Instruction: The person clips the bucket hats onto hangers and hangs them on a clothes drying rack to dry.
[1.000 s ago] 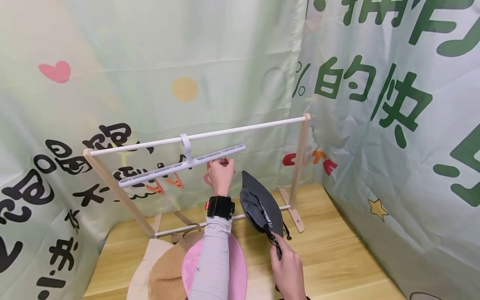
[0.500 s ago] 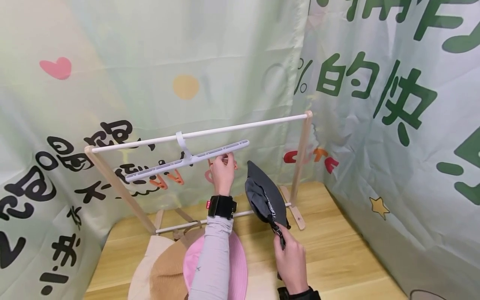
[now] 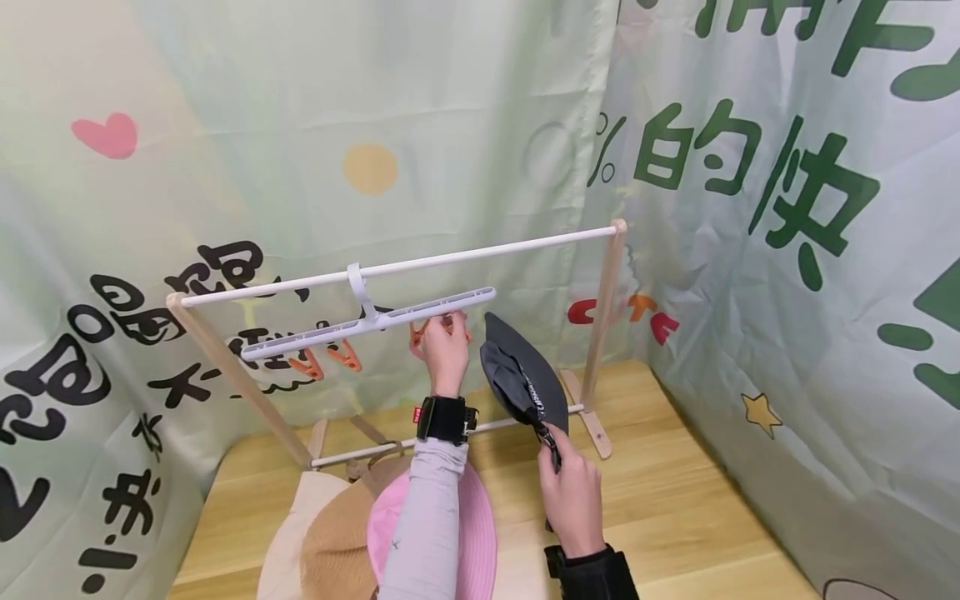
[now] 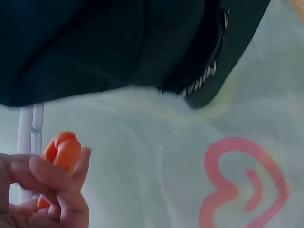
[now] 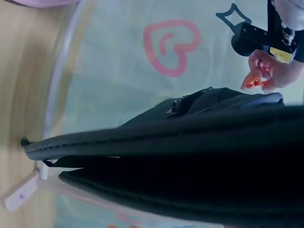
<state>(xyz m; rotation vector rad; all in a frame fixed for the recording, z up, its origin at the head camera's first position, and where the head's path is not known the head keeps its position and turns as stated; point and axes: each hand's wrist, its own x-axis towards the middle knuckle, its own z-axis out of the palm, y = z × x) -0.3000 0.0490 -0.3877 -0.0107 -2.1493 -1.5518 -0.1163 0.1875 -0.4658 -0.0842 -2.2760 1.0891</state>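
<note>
A pale lilac clip hanger (image 3: 315, 337) hangs by its hook from the white rail. My left hand (image 3: 446, 354) is raised under its right half, fingers and thumb pinching an orange clip (image 4: 66, 152). Farther left, two more orange clips (image 3: 345, 357) dangle below the bar. My right hand (image 3: 572, 492) grips a dark grey hat (image 3: 525, 379) by its lower end, near a black strap. The hat is held on edge, tilted, its upper tip just right of my left hand. In the right wrist view the hat's brim (image 5: 142, 140) covers much of the frame and hides my right hand.
A wooden rack (image 3: 600, 333) with a white top rail (image 3: 465, 257) stands on the wood table (image 3: 675, 500). At the front lie a pink hat (image 3: 476, 533), a tan hat (image 3: 337, 533) and a cream hat (image 3: 288, 542), partly behind my left arm. Printed curtains surround the table.
The hat has risen slightly in my right hand, and more of that wrist shows. The hanger has swung a little on the rail. My left hand stays at the clip.
</note>
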